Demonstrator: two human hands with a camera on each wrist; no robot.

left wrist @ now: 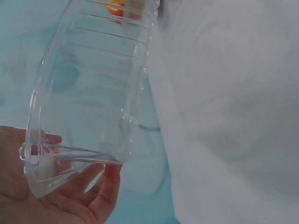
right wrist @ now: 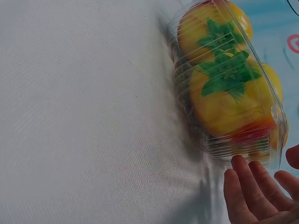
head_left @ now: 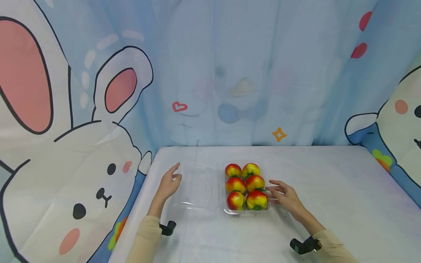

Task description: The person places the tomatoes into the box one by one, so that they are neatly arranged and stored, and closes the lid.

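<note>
A clear plastic clamshell box lies unfolded on the table, its tray (head_left: 231, 212) filled with several red-and-yellow fruits (head_left: 235, 185) with green leaves. To the left spreads its see-through lid (head_left: 198, 190). My left hand (head_left: 169, 184) is at the lid's left edge, fingers loosely extended. In the left wrist view, those fingers (left wrist: 110, 193) show around the end of the lid (left wrist: 93, 93); firm contact is hard to judge. On the other side, my right hand (head_left: 285, 197) has its fingertips beside the tray's right wall. The right wrist view shows relaxed fingers (right wrist: 247, 186) close to the ribbed wall.
A white cloth covers the table (head_left: 329, 182). Behind it hangs a blue curtain (head_left: 197, 73) printed with cartoon rabbits. Each wrist wears a small black camera, the left camera (head_left: 168, 228) and the right camera (head_left: 300, 246).
</note>
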